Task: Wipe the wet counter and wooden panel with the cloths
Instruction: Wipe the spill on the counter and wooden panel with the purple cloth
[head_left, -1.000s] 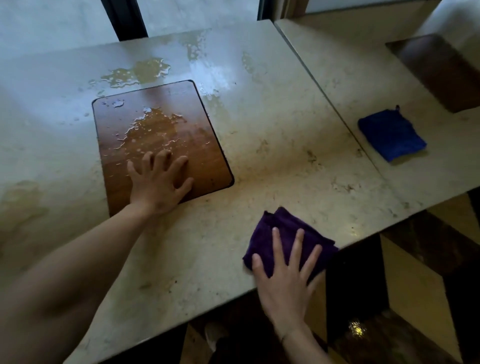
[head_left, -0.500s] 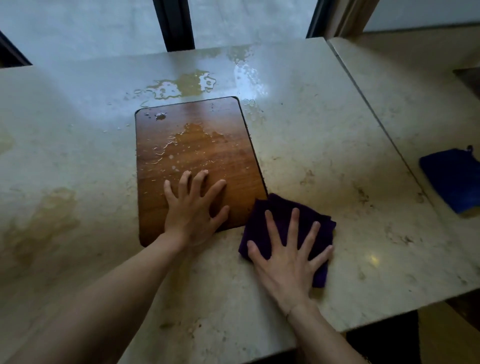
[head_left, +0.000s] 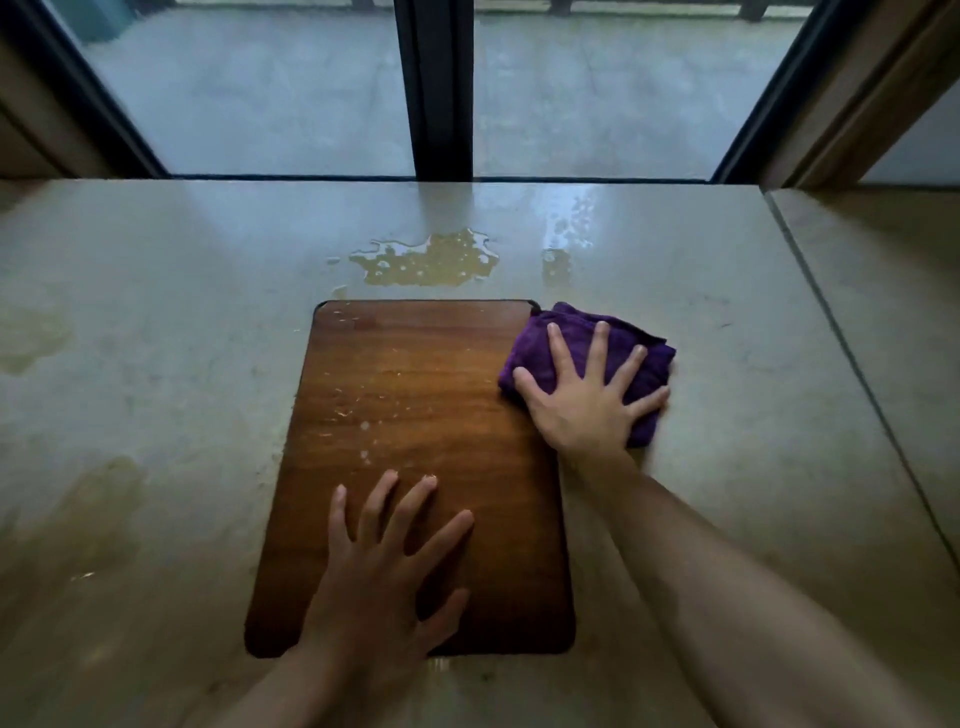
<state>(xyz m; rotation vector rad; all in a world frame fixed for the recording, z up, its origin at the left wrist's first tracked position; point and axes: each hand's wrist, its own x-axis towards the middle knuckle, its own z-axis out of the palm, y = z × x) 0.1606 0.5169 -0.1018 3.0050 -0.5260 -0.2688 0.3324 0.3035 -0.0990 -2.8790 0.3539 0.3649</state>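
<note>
Purple cloth, folded into a thick pad, is what the right hand is pressing flat, fingers splayed wide on top of it rather than pinching it. It straddles the far right corner of the wooden panel: the left part of the cloth is on the wood, the rest on the stone counter just beside it.

So the thing that matters for the next swipe: the mess is to the left and away from that hand. A scatter of droplets sits on the left-middle of the panel, and the big yellowish puddle lies on the counter just past the panel's far edge, near the window. The panel's long axis runs away from the person, so I'd guess a sweep leftward across the short way, then pulls back along the grain.

The left hand is flat on the near end of the panel, fingers spread, holding nothing, looks like it's just bracing. It's actually nearer the droplets, but it's got no cloth, so the right hand has to do the work.

No bowls, buckets or any containers in view. Only one cloth shows here.
</note>
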